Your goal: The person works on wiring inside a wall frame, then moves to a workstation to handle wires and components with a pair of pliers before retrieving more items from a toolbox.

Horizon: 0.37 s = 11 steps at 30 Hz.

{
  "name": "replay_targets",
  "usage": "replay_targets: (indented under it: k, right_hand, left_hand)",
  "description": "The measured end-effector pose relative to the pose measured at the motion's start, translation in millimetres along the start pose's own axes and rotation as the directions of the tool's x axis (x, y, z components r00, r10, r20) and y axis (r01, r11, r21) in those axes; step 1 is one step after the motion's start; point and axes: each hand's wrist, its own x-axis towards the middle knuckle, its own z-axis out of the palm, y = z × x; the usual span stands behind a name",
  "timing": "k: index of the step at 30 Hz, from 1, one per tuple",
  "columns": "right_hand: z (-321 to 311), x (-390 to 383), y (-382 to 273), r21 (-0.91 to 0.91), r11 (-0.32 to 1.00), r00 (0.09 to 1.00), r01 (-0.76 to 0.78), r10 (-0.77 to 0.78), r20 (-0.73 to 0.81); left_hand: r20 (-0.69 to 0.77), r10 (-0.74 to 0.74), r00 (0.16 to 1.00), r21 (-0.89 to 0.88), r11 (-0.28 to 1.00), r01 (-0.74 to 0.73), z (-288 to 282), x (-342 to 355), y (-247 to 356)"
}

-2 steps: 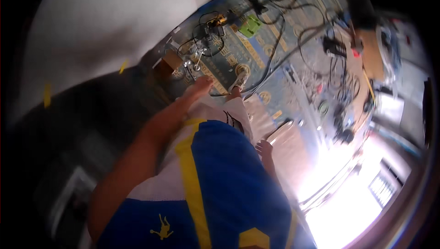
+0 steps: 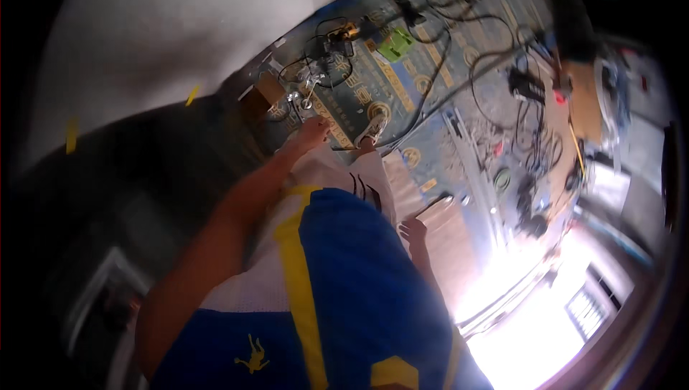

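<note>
My left hand (image 2: 313, 132) hangs in front of the pale shorts, over the patterned floor. Its fingers are curled in, and nothing shows sticking out of them. Lower and to the right, my right hand (image 2: 413, 230) is beside the blue and yellow shirt (image 2: 359, 261), its fingers slightly apart and no held thing visible. Just past it lies a flat tan piece with a dark end (image 2: 438, 207), seemingly on the floor. One light shoe (image 2: 372, 130) shows on the floor ahead of me.
Ahead on the floor are an open cardboard box (image 2: 270, 89), a yellow and black power tool (image 2: 347, 32), a green case (image 2: 395, 45) and looping black cables (image 2: 495, 17). Long pale strips (image 2: 474, 164) and scattered debris lie to the right. A pale wall (image 2: 186, 24) rises at the left.
My left hand has shifted slightly left and down. The whole view has turned a little, and the floor objects at the right sit slightly differently. My right hand stays almost in place.
</note>
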Motion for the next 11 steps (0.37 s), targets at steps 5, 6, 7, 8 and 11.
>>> replay_targets:
  k: [5, 6, 7, 8, 11]
  right_hand:
    - [-51, 74, -180, -0.175, 0.961, 0.976, 0.215, -0.209, 0.056]
    - [-47, 79, -215, -0.209, 0.947, 0.969, 0.246, -0.238, 0.063]
    - [-39, 81, -252, -0.237, 0.93, 0.96, 0.281, -0.272, 0.072]
    - [-35, 87, -280, -0.258, 0.913, 0.948, 0.317, -0.3, 0.102]
    - [6, 83, -346, -0.278, 0.867, 0.903, 0.413, -0.352, 0.246]
  left_hand:
    - [-0.287, -0.085, 0.954, -0.203, 0.979, 0.026, 21, 15, -24]
    - [-0.303, -0.102, 0.948, -0.227, 0.973, 0.032, 30, 16, -22]
    - [-0.323, -0.085, 0.943, -0.158, 0.987, 0.035, 36, 19, -15]
    - [-0.335, -0.061, 0.94, -0.087, 0.996, 0.034, 41, 26, -4]
    - [-0.348, -0.214, 0.913, -0.217, 0.966, 0.144, 58, 46, 16]
